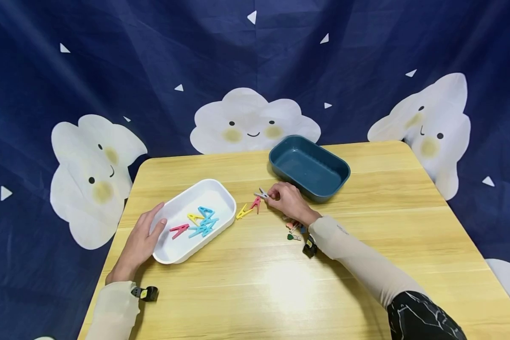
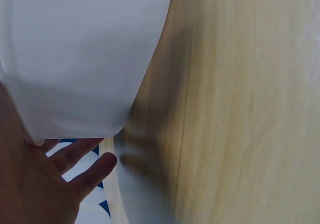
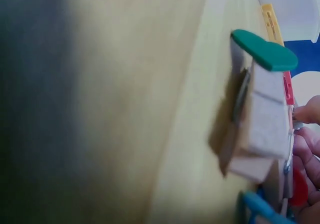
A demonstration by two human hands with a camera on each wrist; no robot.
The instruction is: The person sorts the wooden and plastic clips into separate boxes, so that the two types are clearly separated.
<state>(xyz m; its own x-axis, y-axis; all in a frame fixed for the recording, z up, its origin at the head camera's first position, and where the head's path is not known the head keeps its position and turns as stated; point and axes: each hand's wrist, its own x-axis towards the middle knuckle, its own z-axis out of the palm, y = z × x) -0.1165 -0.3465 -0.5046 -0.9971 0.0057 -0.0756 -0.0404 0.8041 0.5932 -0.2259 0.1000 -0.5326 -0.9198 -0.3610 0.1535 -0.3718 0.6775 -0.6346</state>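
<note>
My left hand [image 1: 140, 242] holds the left end of a white plastic basin [image 1: 182, 194], its thumb over the rim and its fingers along the outer wall. Inside the basin lie several plastic clothespins: blue [image 1: 205, 211], yellow [image 1: 195, 218] and red [image 1: 179, 230]. Between thumb and fingers, my right hand [image 1: 290, 202] pinches a grey clothespin [image 1: 261, 193] just above the table. Close below it, a red clothespin [image 1: 256, 204] and a yellow clothespin [image 1: 244, 211] lie on the wood. Small wooden clothespins, one with a green heart [image 3: 267, 51], lie under my right wrist.
A dark teal basin [image 1: 310, 167] stands behind my right hand, near the table's back edge. The light wood table [image 1: 246, 293] meets a navy curtain [image 1: 153, 56] with cloud prints at the back.
</note>
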